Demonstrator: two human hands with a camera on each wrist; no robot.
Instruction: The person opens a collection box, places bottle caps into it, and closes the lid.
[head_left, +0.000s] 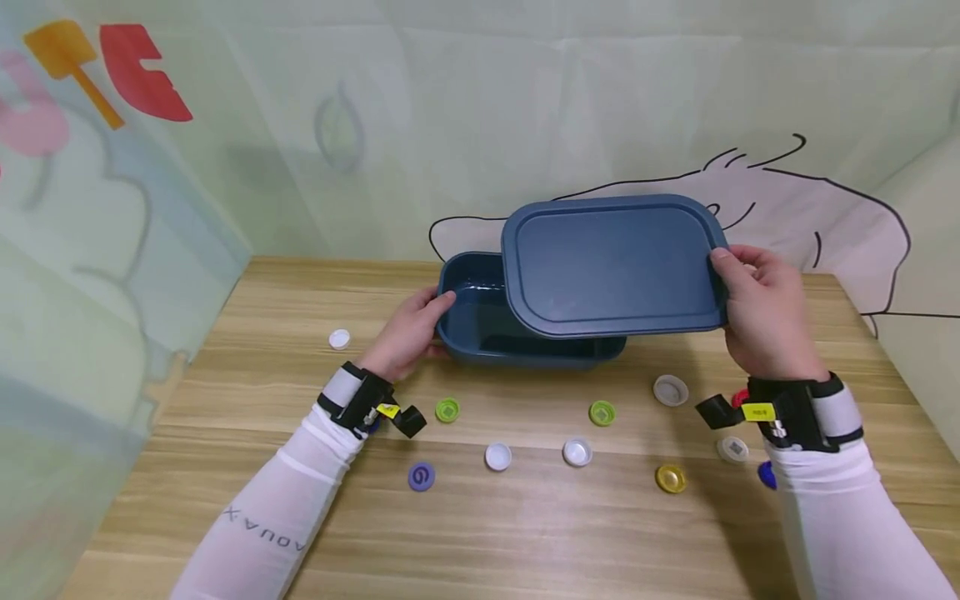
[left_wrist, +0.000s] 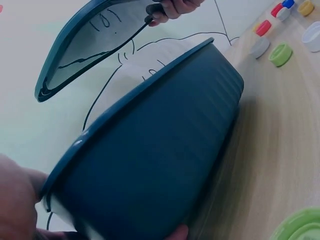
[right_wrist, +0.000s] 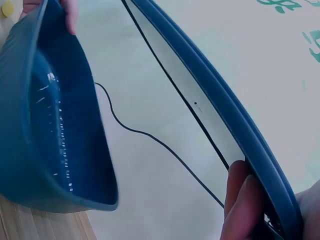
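Note:
A dark blue rectangular container [head_left: 480, 321] with rounded corners stands at the back of the table. Thumb over the rim, my left hand [head_left: 408, 333] grips its left end. My right hand [head_left: 768, 312] pinches the right edge of a matching blue lid [head_left: 615, 267], thumb on top and fingers beneath. The lid is held tilted above the container, overlapping its right part in the head view. In the right wrist view, a gap shows between the lid [right_wrist: 220, 95] and the container [right_wrist: 75, 125]. Part of the container's inside is hidden behind the lid.
Several bottle caps lie on the wooden table [head_left: 525, 542] in front of the container, among them a green cap [head_left: 447, 410], a gold cap [head_left: 671, 478] and a grey cap [head_left: 671, 390]. One white cap [head_left: 339, 339] lies left of it. A printed curtain [head_left: 450, 100] hangs behind.

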